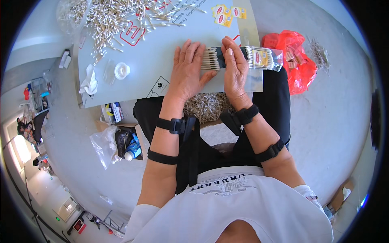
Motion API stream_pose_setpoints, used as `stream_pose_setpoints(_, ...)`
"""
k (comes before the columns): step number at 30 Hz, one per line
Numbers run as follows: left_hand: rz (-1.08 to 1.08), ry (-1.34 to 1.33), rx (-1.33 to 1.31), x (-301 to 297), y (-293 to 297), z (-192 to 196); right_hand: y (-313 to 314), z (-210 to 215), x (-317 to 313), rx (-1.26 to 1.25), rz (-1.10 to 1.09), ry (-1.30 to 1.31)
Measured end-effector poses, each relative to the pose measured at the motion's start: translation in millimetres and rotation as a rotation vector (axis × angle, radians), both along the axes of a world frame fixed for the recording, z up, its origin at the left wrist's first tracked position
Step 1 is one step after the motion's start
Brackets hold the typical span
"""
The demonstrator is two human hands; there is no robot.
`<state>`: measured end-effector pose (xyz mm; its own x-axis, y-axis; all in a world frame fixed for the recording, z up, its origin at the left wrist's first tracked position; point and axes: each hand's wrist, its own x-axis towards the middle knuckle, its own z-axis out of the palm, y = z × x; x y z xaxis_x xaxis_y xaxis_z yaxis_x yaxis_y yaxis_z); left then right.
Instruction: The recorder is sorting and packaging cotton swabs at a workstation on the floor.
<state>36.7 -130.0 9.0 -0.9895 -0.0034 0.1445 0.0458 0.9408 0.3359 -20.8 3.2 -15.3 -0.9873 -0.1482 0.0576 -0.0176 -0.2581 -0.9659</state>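
Fingers stretched out, my left hand [187, 69] lies on the table beside a flat row of cotton swabs [210, 59], partly covering its left end. My right hand [235, 69] stands on its edge over a dark strip [221, 58], fingers extended and close together, thumb alongside. The dark strip runs beneath this hand, between the loose row and a clear packet of cotton swabs [251, 56]. That packet carries a yellow and red label card [260, 58] and reaches past the table's right edge. My right palm is turned leftward, and what it touches underneath is hidden.
A heap of loose cotton swabs [111, 24] covers the far left table [158, 60]. Several label cards [238, 12] lie at the far right. A white round tub [121, 71] and crumpled tissue [89, 81] sit left. A red plastic bag [306, 75] stands beyond the right edge.
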Motion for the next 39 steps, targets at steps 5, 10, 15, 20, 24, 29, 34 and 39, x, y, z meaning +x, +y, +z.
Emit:
stream_pose_setpoints(5,0.185,0.231,0.511,-3.3,5.5,-12.4,-8.2,-1.3,6.7,0.056,-0.037,0.092)
stream_pose_setpoints(10,0.364,0.423,0.96,-18.4,20.8,-9.1,-14.6,-1.5,0.4,0.042,-0.055,0.091)
stream_pose_setpoints(15,0.327,0.387,1.1,-21.3,33.1,-13.1,-11.7,-3.2,-5.7,-0.013,-0.019,0.047)
stream_pose_setpoints(20,0.216,0.302,0.547,-14.9,27.0,-17.3,-1.5,0.0,-12.3,-0.205,0.019,-0.084)
stream_pose_setpoints(24,0.117,0.059,0.087,-0.4,29.1,-11.5,3.1,2.6,-10.8,-0.209,0.013,-0.127)
stream_pose_setpoints(29,0.066,-0.059,-0.105,2.8,29.1,-7.8,1.8,2.5,-7.7,-0.188,0.003,-0.084)
stream_pose_setpoints(34,0.181,0.288,0.589,-2.9,24.5,-9.8,2.4,-2.7,-5.5,-0.128,-0.013,-0.063)
stream_pose_setpoints(39,0.324,0.386,1.176,-15.7,26.1,-8.2,1.2,-3.0,-7.3,-0.142,-0.009,-0.036)
